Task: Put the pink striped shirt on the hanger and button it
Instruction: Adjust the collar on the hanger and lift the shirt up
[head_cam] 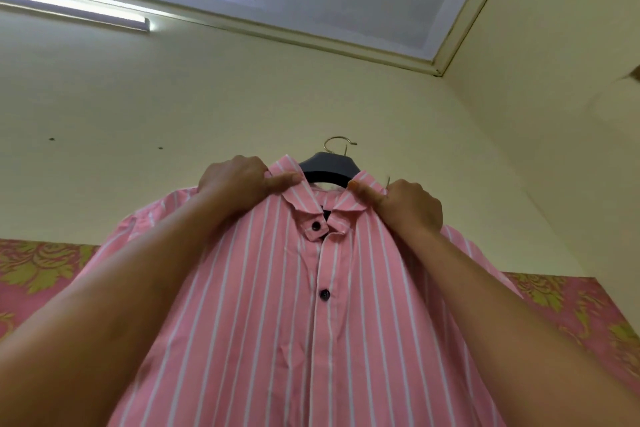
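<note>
- Item: pink striped shirt (pixel 277 322), hanging front-on against the cream wall (pixel 173 107) and raised above head height. The body falls straight down between the two forearms.
- Support: dark hanger (pixel 327 166) inside the neck. Its metal hook (pixel 337 144) shows above the collar (pixel 304 194); what the hook hangs on cannot be made out.
- Left hand (pixel 239 180): clamped on the collar edge and shoulder cloth, with the thumb laid along the top and the fingers curled behind.
- Right hand (pixel 408 204): a matching pinch on the opposite collar point, thumb pressed on the cloth and fingers folded round it.
- Fastenings: collar button (pixel 316 226) sits on its tab, and whether it is done up cannot be told. At the second button (pixel 324 294) the placket lies closed.
- Handling, judged: light, thin woven cotton that is limp and creases easily. It offers no resistance of its own, so it likely slides on the smooth hanger if tugged to one side.
- Where to hold, judged: the collar band and shoulder seams for seating the shirt, since they are the stiffest parts. The placket edges just beside each button suit fastening.
- Risk, judged: an uneven pull may tip the hanger off its hook.
</note>
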